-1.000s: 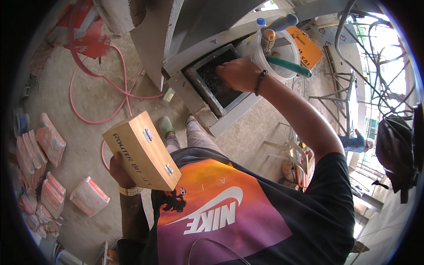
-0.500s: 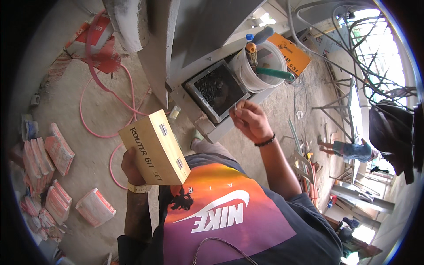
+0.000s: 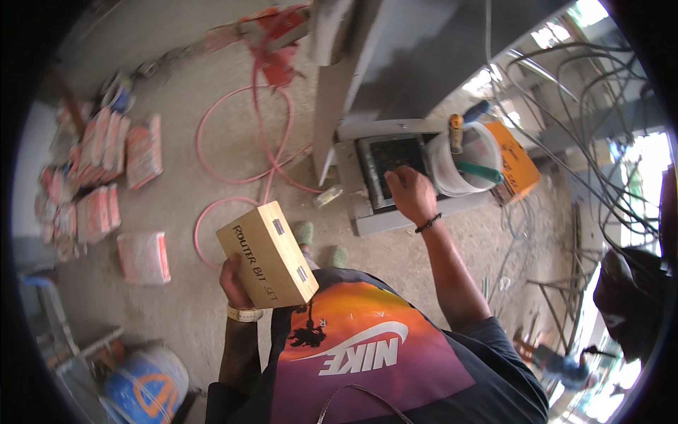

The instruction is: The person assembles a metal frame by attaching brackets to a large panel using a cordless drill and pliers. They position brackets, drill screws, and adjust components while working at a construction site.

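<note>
My left hand (image 3: 233, 283) grips a closed wooden box (image 3: 256, 260) by its side, in front of my chest. Dark lettering runs along its face, and two small metal hinges (image 3: 278, 227) show on the edge turned to the right. Over a grey-rimmed tray (image 3: 366, 173) with a dark inside, my right hand (image 3: 412, 196) is held with its fingers closed together. Whatever it may pinch is hidden below the hand. Close to its right stands a white bucket (image 3: 443, 177) holding a yellow-handled tool (image 3: 456, 134) and a green-handled one (image 3: 480, 172).
An orange box (image 3: 521, 164) stands beyond the bucket. A pink hose (image 3: 200, 145) loops across the floor. Several red-and-white bags (image 3: 143, 258) lie at the left, with a blue-and-white drum (image 3: 148, 385) lower down. Dark cables (image 3: 565, 92) hang at the right, where another person (image 3: 561, 367) appears.
My right hand has moved onto the tray; the small thin piece seen in its fingers is now out of sight. The view has turned, and my left hand keeps the wooden box.
</note>
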{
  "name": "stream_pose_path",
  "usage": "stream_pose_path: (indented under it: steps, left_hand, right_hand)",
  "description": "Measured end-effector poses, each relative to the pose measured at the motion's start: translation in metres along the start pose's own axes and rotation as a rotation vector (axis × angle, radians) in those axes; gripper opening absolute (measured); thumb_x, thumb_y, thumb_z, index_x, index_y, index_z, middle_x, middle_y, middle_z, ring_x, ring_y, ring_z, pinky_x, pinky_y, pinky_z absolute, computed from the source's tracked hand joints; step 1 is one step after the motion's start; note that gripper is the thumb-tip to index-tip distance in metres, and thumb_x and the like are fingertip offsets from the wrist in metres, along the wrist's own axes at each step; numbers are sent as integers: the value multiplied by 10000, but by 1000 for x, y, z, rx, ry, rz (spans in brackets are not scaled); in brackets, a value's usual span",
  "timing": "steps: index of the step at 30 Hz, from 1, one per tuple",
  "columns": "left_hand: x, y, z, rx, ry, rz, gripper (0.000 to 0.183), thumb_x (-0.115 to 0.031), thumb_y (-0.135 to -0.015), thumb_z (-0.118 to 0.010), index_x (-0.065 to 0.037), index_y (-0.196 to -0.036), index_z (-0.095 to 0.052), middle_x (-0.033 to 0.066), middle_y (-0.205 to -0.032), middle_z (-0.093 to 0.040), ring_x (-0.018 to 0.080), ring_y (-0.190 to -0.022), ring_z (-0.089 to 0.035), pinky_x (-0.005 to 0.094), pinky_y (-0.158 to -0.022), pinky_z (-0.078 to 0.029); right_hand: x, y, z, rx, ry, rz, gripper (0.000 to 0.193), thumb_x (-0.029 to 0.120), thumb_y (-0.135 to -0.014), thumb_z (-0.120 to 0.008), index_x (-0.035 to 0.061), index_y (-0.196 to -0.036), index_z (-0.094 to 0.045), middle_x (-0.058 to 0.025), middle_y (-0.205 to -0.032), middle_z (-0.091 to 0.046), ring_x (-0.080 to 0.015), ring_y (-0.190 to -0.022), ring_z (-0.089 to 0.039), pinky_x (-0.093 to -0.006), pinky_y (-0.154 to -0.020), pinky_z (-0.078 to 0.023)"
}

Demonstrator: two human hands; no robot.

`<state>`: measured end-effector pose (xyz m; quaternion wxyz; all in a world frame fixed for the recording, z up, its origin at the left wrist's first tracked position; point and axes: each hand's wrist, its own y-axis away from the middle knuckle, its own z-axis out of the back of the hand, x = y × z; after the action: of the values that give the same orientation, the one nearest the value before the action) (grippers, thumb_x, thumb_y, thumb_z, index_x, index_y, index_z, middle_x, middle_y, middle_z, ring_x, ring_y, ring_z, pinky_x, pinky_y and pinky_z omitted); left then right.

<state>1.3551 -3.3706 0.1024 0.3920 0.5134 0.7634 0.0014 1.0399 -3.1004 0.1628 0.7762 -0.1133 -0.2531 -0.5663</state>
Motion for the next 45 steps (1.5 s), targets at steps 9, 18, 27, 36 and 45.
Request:
stream_pose_path:
  steps: [9, 18, 27, 36, 45]
  left_hand:
    - [26, 171, 51, -283, 138, -156, 465, -300, -987, -556, 36, -1306, -593, 163, -1198, -704, 285, -1075, -693, 397, -955, -554]
    - [17, 238, 90, -513, 164, -307, 454, -352, -988, -582, -6, -1281, -609, 145, -1146, -719, 282, -994, -726, 396, -868, -600]
    - [-20, 213, 99, -250, 238, -43, 505, -352, -1017, -526, -1, -1380, -535, 160, -1214, -673, 282, -1074, -694, 408, -909, -578]
    - [17, 3, -84, 154, -299, -118, 353, -220, -960, -699, 8, -1219, -628, 83, -1116, -689, 155, -992, -663, 327, -867, -530]
    - [136, -152, -268, 286, -382, 35, 481, -346, -937, -714, 14, -1246, -633, 116, -1175, -698, 221, -1038, -674, 374, -902, -528]
  right_hand:
    - [-31, -24, -36, 107, 10, 201, 414, 377, -766, -707, -36, -747, -703, -286, -718, -644, -437, -721, -687, -482, -660, -526]
    - [21, -6, -11, -78, 225, 247, 370, 332, -736, -705, -39, -732, -698, -281, -737, -670, -450, -744, -695, -475, -702, -554]
    - [84, 104, 100, -89, -87, 241, 270, 223, -829, -761, -40, -786, -715, -63, -631, -641, -98, -589, -571, -330, -550, -464]
    - [-24, 276, 77, 171, -187, 80, 368, 250, -786, -843, -12, -657, -619, -113, -540, -498, -102, -532, -421, -377, -470, -375]
    - [-209, 340, 1, 90, -281, -385, 306, 248, -815, -755, -38, -725, -690, -152, -612, -629, -136, -566, -602, -395, -540, -471]
